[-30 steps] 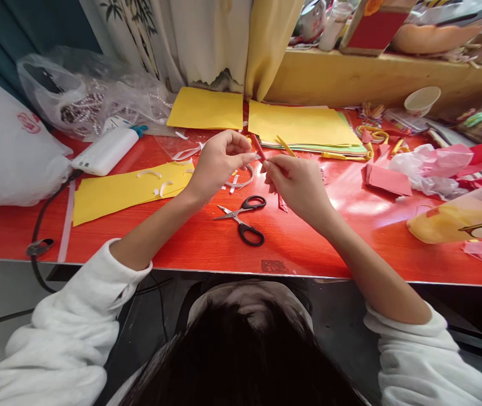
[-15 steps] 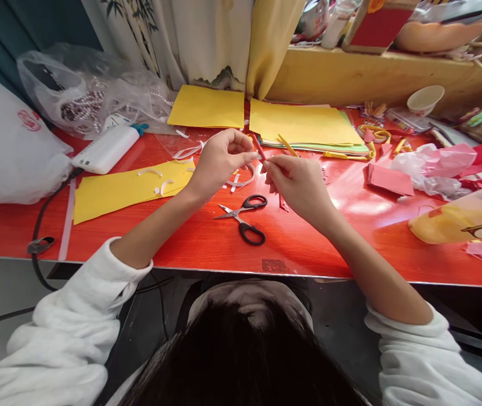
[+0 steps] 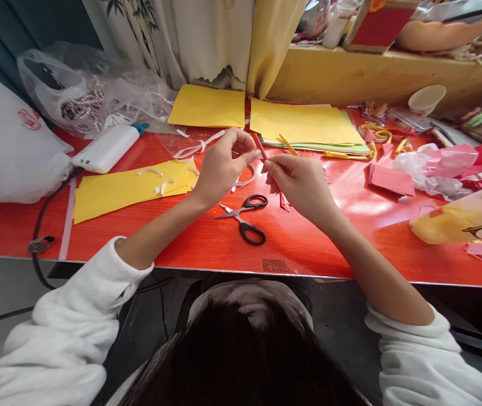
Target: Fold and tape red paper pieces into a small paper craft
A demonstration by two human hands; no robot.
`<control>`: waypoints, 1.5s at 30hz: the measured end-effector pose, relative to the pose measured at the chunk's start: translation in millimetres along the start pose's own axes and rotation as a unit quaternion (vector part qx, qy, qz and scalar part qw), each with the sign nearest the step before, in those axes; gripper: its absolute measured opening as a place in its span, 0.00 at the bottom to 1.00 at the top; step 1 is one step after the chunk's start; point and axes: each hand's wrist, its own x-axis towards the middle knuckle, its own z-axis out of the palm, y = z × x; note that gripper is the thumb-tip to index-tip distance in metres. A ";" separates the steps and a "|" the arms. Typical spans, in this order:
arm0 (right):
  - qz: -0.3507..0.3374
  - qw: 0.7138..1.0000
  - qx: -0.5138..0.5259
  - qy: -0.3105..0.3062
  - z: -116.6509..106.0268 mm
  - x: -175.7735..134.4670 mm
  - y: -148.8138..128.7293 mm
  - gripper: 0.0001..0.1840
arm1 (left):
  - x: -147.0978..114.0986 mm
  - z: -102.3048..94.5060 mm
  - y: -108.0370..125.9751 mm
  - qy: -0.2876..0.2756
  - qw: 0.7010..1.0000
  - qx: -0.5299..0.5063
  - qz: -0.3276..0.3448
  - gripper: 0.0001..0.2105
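Note:
My left hand (image 3: 229,166) is closed in a pinch, thumb and forefinger meeting beside a thin red stick (image 3: 260,145), which looks like rolled or folded paper. The lower end of that stick is pinched by my right hand (image 3: 297,183). A thin yellow strip (image 3: 287,144) sticks out behind my right hand; whether it is held or lies on the table I cannot tell. Below both hands, black-handled scissors (image 3: 243,217) lie partly open on the red table (image 3: 207,242). A coil of pale cord (image 3: 247,177) and a small red paper scrap (image 3: 284,202) lie near my fingers.
Yellow sheets (image 3: 126,189) with white paper curls lie left, beside a white power bank (image 3: 107,149). More yellow paper stacks (image 3: 304,121) lie at the back. To the right are pink paper pieces (image 3: 390,179), a paper cup (image 3: 427,100) and a drink cup (image 3: 443,223).
My left hand has shifted slightly right and turned a little, and a yellow bit by its fingertips no longer shows. My right hand stays nearly still, holding the red stick.

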 end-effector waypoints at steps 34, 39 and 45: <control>-0.009 0.999 -0.034 0.003 -2.7 0.1 -0.3 0.14 | 6.9 -5.5 3.4 -0.085 0.988 -0.059 -0.118 0.05; -0.011 0.999 -0.038 0.000 -2.7 -0.1 -0.4 0.15 | 6.5 -5.3 3.7 -0.084 0.987 -0.064 -0.121 0.07; -0.019 0.999 -0.042 0.010 -2.5 0.3 2.4 0.15 | 7.5 -5.3 6.9 -0.082 0.985 -0.078 -0.132 0.09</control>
